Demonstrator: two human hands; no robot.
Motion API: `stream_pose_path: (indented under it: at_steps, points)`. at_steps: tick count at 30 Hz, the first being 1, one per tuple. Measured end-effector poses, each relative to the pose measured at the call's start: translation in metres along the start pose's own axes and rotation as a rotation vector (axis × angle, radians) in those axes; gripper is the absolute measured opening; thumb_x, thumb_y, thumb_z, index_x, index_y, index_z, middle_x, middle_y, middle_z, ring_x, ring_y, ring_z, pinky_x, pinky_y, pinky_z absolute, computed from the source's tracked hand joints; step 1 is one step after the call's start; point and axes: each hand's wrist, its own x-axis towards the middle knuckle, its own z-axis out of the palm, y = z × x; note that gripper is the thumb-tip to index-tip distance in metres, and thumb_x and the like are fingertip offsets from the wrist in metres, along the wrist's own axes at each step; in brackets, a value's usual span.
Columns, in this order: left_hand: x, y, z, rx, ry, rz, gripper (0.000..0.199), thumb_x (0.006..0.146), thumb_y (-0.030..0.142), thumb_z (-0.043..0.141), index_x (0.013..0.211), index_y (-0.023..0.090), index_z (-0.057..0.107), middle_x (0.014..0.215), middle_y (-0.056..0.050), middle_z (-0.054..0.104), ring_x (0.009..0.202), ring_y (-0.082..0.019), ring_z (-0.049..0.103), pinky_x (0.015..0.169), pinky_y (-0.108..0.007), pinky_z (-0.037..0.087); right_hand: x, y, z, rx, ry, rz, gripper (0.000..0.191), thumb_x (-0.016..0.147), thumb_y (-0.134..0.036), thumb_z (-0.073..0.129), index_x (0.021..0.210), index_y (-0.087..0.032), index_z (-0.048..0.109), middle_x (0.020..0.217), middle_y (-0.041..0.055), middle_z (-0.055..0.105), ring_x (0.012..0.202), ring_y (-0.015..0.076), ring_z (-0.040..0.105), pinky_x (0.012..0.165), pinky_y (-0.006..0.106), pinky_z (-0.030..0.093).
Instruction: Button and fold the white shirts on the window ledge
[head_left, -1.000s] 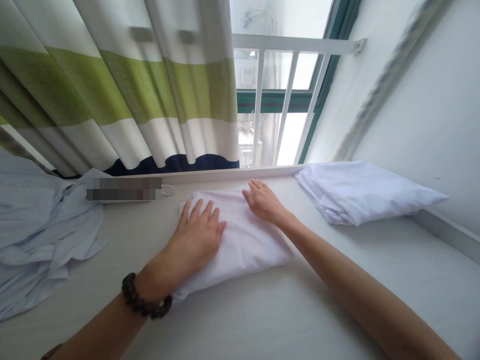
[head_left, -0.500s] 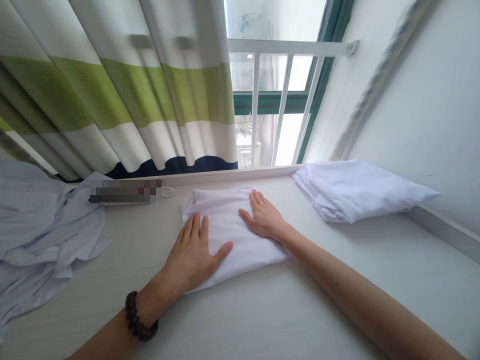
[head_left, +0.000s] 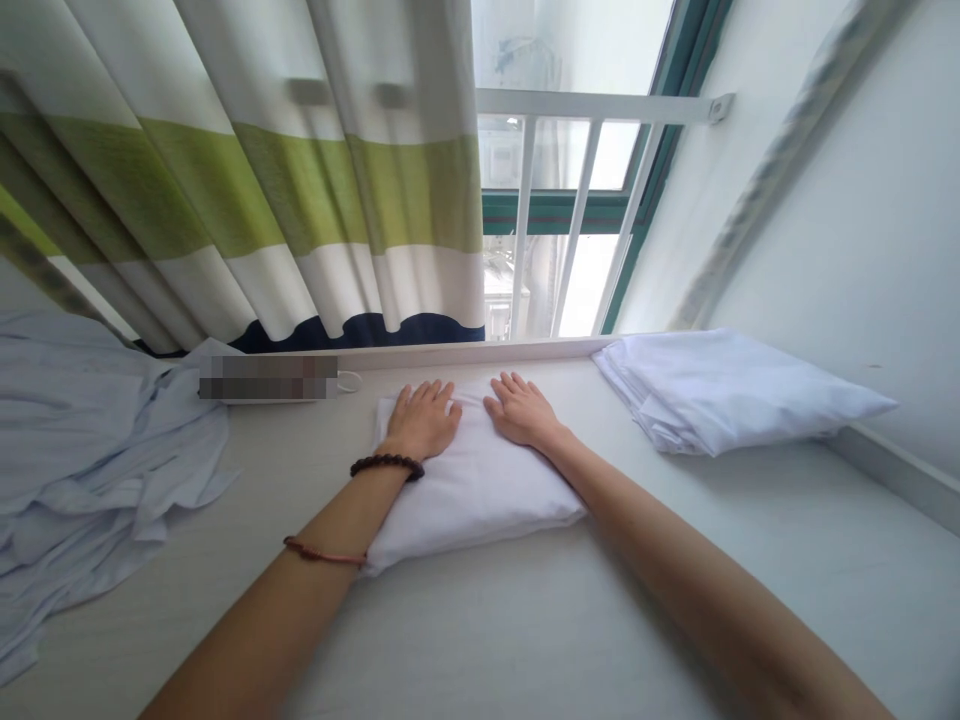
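In the head view, the folded white cloth (head_left: 469,480) lies in the middle of the frame on the pale table (head_left: 525,640), with its far edge near the window sill. The left hand (head_left: 424,420) rests flat on the far left part of this cloth, palm down, fingers stretched and close together, and it grips nothing. A dark bead bracelet (head_left: 386,464) is around the left wrist, and a thin red cord (head_left: 324,553) sits lower on the forearm. The right hand (head_left: 521,412) lies flat just beside it on the far right part of the cloth, also open with fingers slightly spread, holding nothing. The two hands are near each other but do not touch.

In the right of the frame, a second folded white stack (head_left: 735,390) lies against the wall, apart from the cloth under the hands. In the left of the frame, crumpled light blue fabric (head_left: 97,450) is spread on the table. In the upper left hangs a striped curtain (head_left: 262,200) in front of the window bars (head_left: 577,220).
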Motion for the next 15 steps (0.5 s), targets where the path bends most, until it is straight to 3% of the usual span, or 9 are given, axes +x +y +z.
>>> stream_pose_path:
  at_steps: [3,7,11,13,15]
  points:
    - [0.001,-0.019,0.004,-0.041,0.013,-0.067,0.062,0.096,0.046,0.020,0.145,0.012,0.036,0.153,-0.012,0.032,0.141,-0.028,0.027,0.115,-0.050,0.017,0.003,0.010,0.001,0.024,-0.004,0.026,0.065,0.098,-0.048,0.019,0.148,-0.009,0.029,0.156,0.0107,0.025,0.145,0.0265,0.017,0.115,0.041,0.015]
    - [0.002,-0.030,0.006,-0.076,0.036,-0.116,0.068,0.095,0.048,0.021,0.144,0.002,0.032,0.153,-0.021,0.028,0.142,-0.029,0.025,0.114,-0.048,0.019,0.005,0.013,-0.001,0.054,-0.010,0.041,0.066,0.098,-0.049,0.018,0.149,-0.009,0.029,0.156,0.0085,0.027,0.144,0.0248,0.020,0.115,0.037,0.015]
    - [0.001,-0.030,0.007,-0.104,0.039,-0.143,0.068,0.095,0.049,0.019,0.144,0.005,0.034,0.153,-0.019,0.030,0.142,-0.032,0.024,0.113,-0.053,0.018,-0.001,0.011,-0.013,0.057,-0.041,0.075,0.068,0.098,-0.049,0.024,0.149,-0.005,0.025,0.156,0.0131,0.024,0.144,0.0231,0.020,0.114,0.035,0.019]
    - [0.000,-0.031,0.003,-0.114,0.044,-0.190,0.071,0.094,0.053,0.021,0.143,0.005,0.036,0.150,-0.021,0.035,0.139,-0.037,0.028,0.110,-0.056,0.021,-0.008,0.012,-0.028,0.044,-0.048,0.129,0.073,0.096,-0.053,0.029,0.149,-0.002,0.024,0.153,0.0203,0.027,0.141,0.0290,0.029,0.109,0.040,0.028]
    - [-0.002,-0.032,-0.004,-0.144,0.062,-0.270,0.077,0.090,0.057,0.030,0.139,-0.001,0.040,0.142,-0.028,0.042,0.133,-0.043,0.033,0.106,-0.056,0.027,-0.017,0.013,-0.046,0.053,-0.114,0.213,0.079,0.092,-0.061,0.032,0.141,0.000,0.039,0.141,0.0281,0.044,0.126,0.0370,0.048,0.097,0.045,0.041]
